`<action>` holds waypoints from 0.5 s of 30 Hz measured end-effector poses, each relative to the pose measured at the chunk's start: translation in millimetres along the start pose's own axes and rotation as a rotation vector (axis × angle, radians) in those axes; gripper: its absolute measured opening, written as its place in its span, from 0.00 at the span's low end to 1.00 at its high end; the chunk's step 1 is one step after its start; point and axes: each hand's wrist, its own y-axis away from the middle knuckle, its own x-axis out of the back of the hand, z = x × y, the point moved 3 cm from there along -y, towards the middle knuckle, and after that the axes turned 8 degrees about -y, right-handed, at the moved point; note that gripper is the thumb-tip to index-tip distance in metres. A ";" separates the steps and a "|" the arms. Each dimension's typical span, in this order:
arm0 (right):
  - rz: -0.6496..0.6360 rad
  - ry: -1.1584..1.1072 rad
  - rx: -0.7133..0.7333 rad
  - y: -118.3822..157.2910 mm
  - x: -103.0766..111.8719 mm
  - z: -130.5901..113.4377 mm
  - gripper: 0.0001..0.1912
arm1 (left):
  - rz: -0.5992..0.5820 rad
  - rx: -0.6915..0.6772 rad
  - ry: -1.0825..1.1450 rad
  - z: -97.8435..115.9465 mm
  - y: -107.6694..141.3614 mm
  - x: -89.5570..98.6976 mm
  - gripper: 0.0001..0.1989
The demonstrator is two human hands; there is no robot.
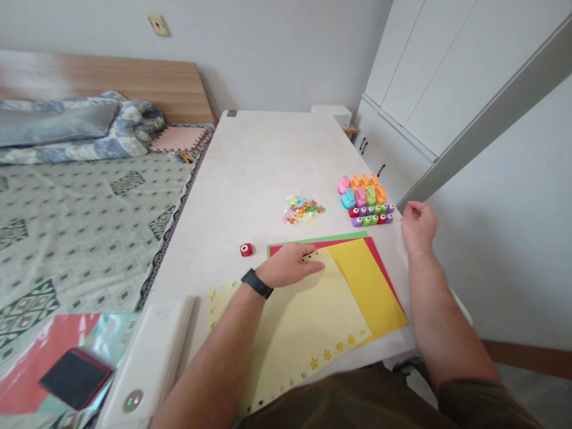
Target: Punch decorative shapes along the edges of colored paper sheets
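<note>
My left hand (pixel 290 265), with a dark band on the wrist, rests on the upper part of a pale yellow sheet (pixel 313 316). Its thumb and forefinger are apart. Shaped holes, such as flowers and a heart, run along the sheet's edges. Beneath it lie a deeper yellow sheet (pixel 375 292), a red sheet (pixel 388 274) and a green sheet (pixel 348 237). At the table's right edge my right hand (pixel 419 226) is raised with curled fingers; whatever they may hold is hidden. Nearest to it stand several colourful craft punches (pixel 369 199). A single red punch (pixel 246 249) sits left of the sheets.
A pile of coloured paper cutouts (pixel 302 210) lies mid-table (pixel 272 155). A long white device (pixel 149 351) with a green light is at the near left. Beyond it, a dark phone-like object (pixel 75 378) rests on plastic packs on the bed (pixel 98 220). White cabinets (pixel 402 119) stand right.
</note>
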 end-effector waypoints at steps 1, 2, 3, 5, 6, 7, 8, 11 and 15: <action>0.032 -0.022 0.028 3.4 0.5 -7.9 0.17 | -0.003 -0.005 -0.002 -0.4 0.2 -0.7 0.16; 0.050 -0.043 0.060 8.1 -0.1 -18.0 0.16 | -0.005 -0.010 -0.005 -0.8 0.4 -1.4 0.16; 0.052 -0.062 0.096 14.1 -1.9 -30.5 0.16 | -0.006 -0.014 -0.008 -1.2 0.6 -2.0 0.16; -0.037 -0.110 0.180 29.8 -9.8 -63.2 0.14 | 0.012 -0.031 -0.001 -2.1 0.9 -2.5 0.15; -0.139 -0.141 0.226 39.3 -15.8 -83.1 0.14 | 0.013 -0.033 -0.005 -2.9 0.9 -3.0 0.15; -0.282 -0.168 0.270 50.0 -23.2 -104.6 0.15 | 0.013 -0.036 -0.005 -3.8 0.8 -3.7 0.15; -0.437 -0.192 0.321 61.5 -31.0 -127.3 0.15 | 0.014 -0.037 -0.008 -5.0 0.5 -4.5 0.15; -0.868 -0.214 0.489 97.7 -55.1 -194.0 0.15 | 0.024 -0.045 -0.010 -9.3 -1.6 -8.8 0.16; -1.221 -0.144 0.639 138.5 -95.2 -256.6 0.14 | 0.064 -0.028 -0.005 -14.9 -4.1 -16.2 0.25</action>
